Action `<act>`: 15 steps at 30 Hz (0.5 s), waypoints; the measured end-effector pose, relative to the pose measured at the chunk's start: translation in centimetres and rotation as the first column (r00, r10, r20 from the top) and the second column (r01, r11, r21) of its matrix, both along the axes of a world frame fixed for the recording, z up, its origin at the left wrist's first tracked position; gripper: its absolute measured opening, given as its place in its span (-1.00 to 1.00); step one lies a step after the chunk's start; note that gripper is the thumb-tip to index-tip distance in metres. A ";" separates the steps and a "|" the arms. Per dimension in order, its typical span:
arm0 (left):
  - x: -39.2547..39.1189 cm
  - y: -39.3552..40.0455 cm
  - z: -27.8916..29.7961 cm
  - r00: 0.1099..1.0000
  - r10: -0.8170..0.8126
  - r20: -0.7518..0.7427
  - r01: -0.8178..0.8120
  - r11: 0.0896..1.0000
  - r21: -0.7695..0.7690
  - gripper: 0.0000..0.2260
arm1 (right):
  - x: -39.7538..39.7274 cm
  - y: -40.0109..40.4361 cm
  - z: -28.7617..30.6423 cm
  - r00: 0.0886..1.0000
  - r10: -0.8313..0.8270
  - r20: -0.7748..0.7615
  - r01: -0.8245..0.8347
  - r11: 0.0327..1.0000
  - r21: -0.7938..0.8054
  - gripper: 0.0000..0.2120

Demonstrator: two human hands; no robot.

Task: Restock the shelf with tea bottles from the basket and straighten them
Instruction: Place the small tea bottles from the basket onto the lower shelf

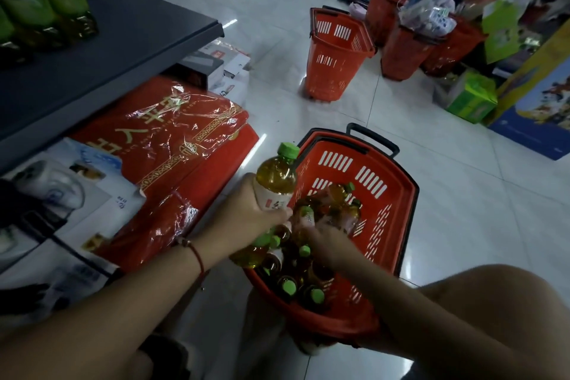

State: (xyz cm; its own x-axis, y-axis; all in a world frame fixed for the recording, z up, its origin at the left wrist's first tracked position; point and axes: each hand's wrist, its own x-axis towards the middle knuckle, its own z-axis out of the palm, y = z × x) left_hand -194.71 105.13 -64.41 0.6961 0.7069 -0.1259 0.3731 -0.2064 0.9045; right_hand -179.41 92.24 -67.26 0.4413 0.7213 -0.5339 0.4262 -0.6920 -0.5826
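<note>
My right hand [327, 241] reaches into the red basket [398, 194] among the tea bottles [290, 284]; I cannot tell how its fingers lie. My left hand [246, 210] has its fingers wrapped round one bottle [275, 179], upright over the basket's left rim. Far left, the grey shelf [129, 40] carries green-labelled bottles [46, 3].

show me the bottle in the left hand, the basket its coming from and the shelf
tea bottle [275, 176]: head view, on its amber upper body below the green cap
basket [398, 182]: head view, on the far red wall
shelf [129, 40]: head view, on the bare dark board
</note>
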 end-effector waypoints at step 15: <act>-7.4 1.3 5.1 0.892 0.428 0.147 -0.339 0.847 -0.410 -0.70 | 3.0 0.1 -0.7 0.902 0.377 0.210 -0.287 0.888 -0.360 -0.75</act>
State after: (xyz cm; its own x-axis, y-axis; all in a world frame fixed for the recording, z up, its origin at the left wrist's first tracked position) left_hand -202.10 106.40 -59.26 0.4189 0.8568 -0.3007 0.1316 0.2703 0.9537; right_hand -176.38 92.38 -67.95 0.3629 0.6654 -0.6523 0.7707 -0.6078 -0.1913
